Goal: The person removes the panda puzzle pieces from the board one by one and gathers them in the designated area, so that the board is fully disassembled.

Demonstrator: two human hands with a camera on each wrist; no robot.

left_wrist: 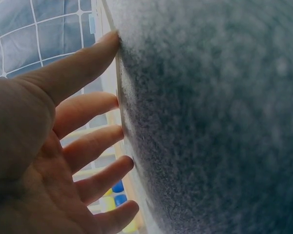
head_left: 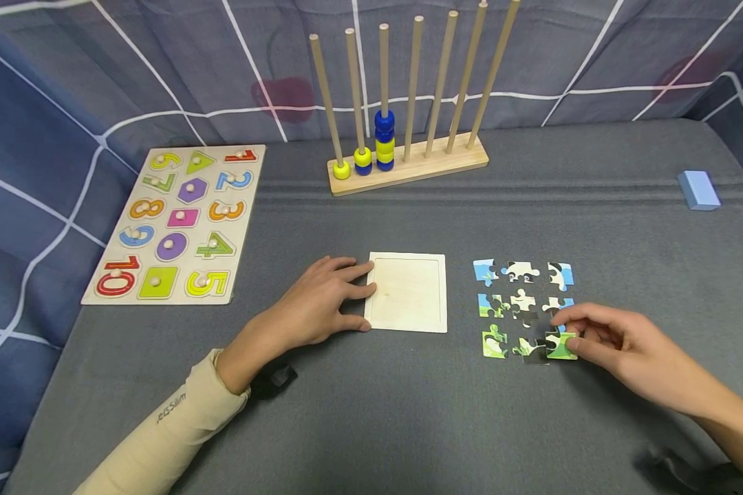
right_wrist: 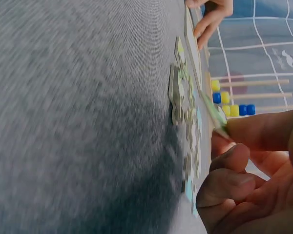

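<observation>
My right hand (head_left: 628, 347) pinches a green jigsaw piece (head_left: 560, 347) with a bit of panda on it between thumb and fingers. In the right wrist view this piece (right_wrist: 214, 113) is tilted, lifted above the others. Several more puzzle pieces (head_left: 494, 342) lie in loose rows under and beside it, with panda, blue sky and green leaves printed on them. My left hand (head_left: 309, 302) touches the left edge of a square wooden puzzle tray (head_left: 406, 292), thumb and fingers spread and extended. That tray holds no pieces; its raised rim shows all round.
A wooden number and shape board (head_left: 176, 223) lies at the left. Behind the tray stands a peg rack (head_left: 408, 165) with yellow and blue beads on its left pegs. Far right rests a light blue block (head_left: 700, 190). Checked cloth (head_left: 210, 62) hangs along the back.
</observation>
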